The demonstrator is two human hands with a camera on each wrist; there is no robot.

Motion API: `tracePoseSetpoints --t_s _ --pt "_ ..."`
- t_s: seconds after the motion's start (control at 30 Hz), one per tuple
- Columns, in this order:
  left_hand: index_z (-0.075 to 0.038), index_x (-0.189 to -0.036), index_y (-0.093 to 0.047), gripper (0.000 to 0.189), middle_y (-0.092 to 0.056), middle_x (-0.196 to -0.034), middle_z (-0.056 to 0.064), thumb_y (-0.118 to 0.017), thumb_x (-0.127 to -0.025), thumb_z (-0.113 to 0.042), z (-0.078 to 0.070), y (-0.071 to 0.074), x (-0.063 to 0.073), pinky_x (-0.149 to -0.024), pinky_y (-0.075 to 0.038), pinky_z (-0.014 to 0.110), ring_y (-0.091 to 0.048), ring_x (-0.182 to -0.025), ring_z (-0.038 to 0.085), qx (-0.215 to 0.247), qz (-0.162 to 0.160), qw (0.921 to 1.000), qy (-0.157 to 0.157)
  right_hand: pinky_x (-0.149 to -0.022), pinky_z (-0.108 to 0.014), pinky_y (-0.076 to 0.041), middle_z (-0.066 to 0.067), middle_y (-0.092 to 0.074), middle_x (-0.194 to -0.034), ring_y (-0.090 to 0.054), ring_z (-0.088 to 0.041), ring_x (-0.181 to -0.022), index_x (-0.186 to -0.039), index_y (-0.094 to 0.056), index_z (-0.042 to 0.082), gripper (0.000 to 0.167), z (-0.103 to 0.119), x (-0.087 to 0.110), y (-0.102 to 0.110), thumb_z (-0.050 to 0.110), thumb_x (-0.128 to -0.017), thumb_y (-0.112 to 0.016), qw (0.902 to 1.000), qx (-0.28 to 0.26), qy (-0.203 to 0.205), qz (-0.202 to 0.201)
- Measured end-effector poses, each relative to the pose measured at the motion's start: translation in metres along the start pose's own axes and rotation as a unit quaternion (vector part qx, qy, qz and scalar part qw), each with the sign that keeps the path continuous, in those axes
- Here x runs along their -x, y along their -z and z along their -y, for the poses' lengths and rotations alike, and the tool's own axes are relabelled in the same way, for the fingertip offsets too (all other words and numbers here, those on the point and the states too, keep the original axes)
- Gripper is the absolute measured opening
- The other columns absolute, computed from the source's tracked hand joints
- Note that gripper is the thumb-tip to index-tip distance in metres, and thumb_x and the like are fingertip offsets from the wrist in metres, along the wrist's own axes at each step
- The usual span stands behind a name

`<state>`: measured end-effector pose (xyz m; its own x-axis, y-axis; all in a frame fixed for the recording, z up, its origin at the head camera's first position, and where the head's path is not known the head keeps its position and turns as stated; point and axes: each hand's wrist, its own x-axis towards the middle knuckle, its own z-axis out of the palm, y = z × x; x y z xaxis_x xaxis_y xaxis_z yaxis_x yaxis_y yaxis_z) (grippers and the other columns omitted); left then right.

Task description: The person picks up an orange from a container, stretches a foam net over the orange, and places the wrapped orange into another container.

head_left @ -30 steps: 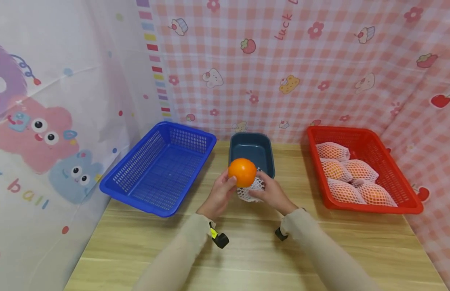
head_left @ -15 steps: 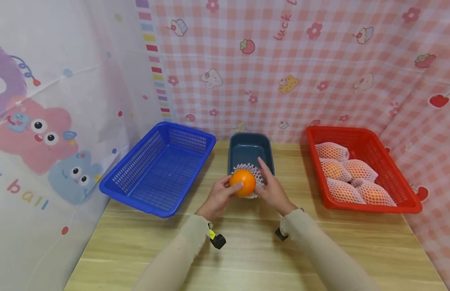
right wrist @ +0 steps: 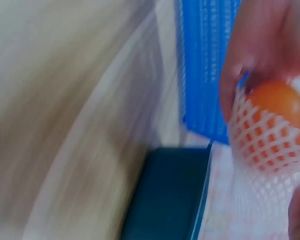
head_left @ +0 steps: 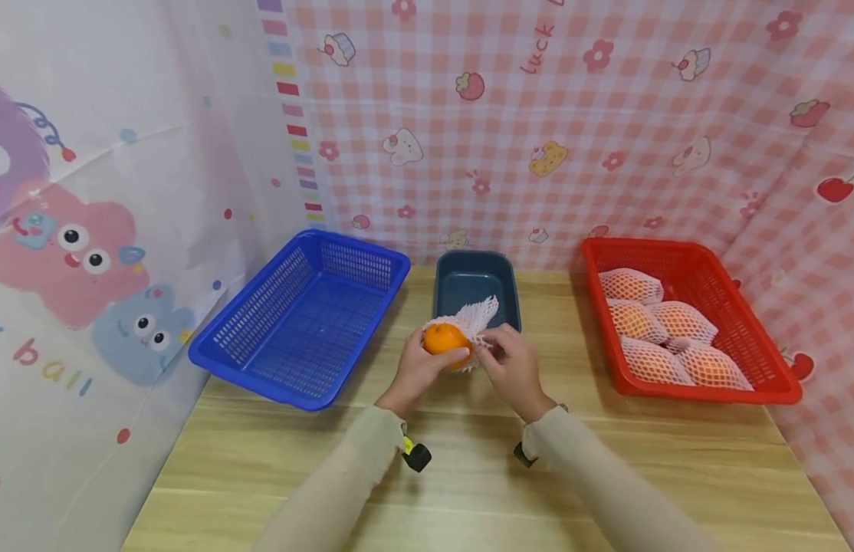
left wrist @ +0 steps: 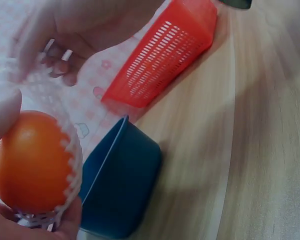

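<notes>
My left hand (head_left: 416,372) grips an orange (head_left: 443,339), its thumb across the near side. A white foam net sleeve (head_left: 478,314) wraps the far side of the fruit and trails off to the upper right. With bent fingers my right hand (head_left: 513,368) pinches the edge of the sleeve. In the left wrist view the orange (left wrist: 32,160) shows bare toward the camera, netting (left wrist: 74,160) along its right side. The right wrist view has the net (right wrist: 270,135) covering the lower part of the fruit.
Behind the hands stands a dark teal bin (head_left: 477,287). To the left sits a blue basket (head_left: 296,330) with nothing in it. A red basket (head_left: 689,253) at the right holds several net-wrapped oranges (head_left: 684,322). All rest on a wooden table (head_left: 468,491).
The orange has moved slightly left and down, and the net now wraps its far side. My right hand, spread half a second ago, has curled its fingers onto the net's edge.
</notes>
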<state>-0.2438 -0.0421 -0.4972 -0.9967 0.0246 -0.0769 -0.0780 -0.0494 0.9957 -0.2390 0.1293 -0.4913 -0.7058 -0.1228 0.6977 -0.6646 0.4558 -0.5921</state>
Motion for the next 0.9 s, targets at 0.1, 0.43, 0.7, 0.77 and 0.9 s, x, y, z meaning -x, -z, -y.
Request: tracePoseSetpoints --t_s 0.1,0.43,0.7,0.77,0.9 --pt "-0.005 -0.135 -0.043 0.073 -0.051 -0.128 0.013 -0.084 -0.076 -0.017 0.000 0.000 0.000 -0.096 -0.047 0.037 -0.054 -0.111 0.027 -0.003 0.002 0.9998 -0.022 -0.065 -0.023 -0.051 -0.004 -0.063 -0.083 -0.057 -0.015 -0.072 -0.093 -0.067 0.002 0.012 0.010 0.003 -0.004 -0.004 -0.083 -0.072 0.9983 -0.048 -0.017 0.031" --pt "-0.005 -0.150 -0.029 0.070 -0.044 -0.136 0.020 -0.065 -0.090 -0.005 0.000 0.011 0.002 -0.097 -0.047 0.036 -0.053 -0.110 0.024 0.118 0.102 0.9877 -0.005 -0.068 -0.018 -0.047 -0.020 -0.062 -0.094 -0.054 -0.025 -0.075 -0.106 -0.056 -0.009 0.012 0.036 -0.010 0.012 -0.005 -0.095 -0.055 0.9816 -0.081 -0.170 0.031" --pt "-0.011 -0.149 -0.029 0.066 -0.037 -0.140 0.017 -0.062 -0.093 -0.003 0.000 0.009 0.003 -0.090 -0.051 0.040 -0.053 -0.111 0.027 0.188 0.093 0.9772 -0.032 -0.071 -0.022 -0.053 -0.015 -0.068 -0.098 -0.063 -0.026 -0.080 -0.105 -0.058 -0.001 0.012 0.006 0.003 0.000 0.005 -0.096 -0.061 0.9758 -0.103 -0.186 0.051" --pt "-0.011 -0.150 -0.027 0.065 -0.036 -0.141 0.017 -0.059 -0.094 0.000 -0.001 0.007 0.003 -0.092 -0.050 0.040 -0.051 -0.114 0.029 0.215 0.094 0.9712 -0.040 -0.071 -0.024 -0.054 -0.012 -0.069 -0.095 -0.064 -0.022 -0.080 -0.101 -0.061 0.001 0.009 0.005 0.005 -0.002 0.006 -0.093 -0.064 0.9798 -0.080 -0.171 0.066" --pt "-0.008 -0.149 -0.033 0.068 -0.041 -0.140 0.017 -0.066 -0.090 -0.001 -0.011 0.008 0.008 -0.092 -0.049 0.033 -0.051 -0.115 0.028 0.138 0.061 0.9860 -0.071 -0.070 -0.029 -0.054 -0.002 -0.067 -0.087 -0.061 -0.015 -0.076 -0.091 -0.065 0.009 0.007 0.006 0.006 -0.004 0.013 -0.089 -0.071 0.9866 -0.018 -0.134 0.092"
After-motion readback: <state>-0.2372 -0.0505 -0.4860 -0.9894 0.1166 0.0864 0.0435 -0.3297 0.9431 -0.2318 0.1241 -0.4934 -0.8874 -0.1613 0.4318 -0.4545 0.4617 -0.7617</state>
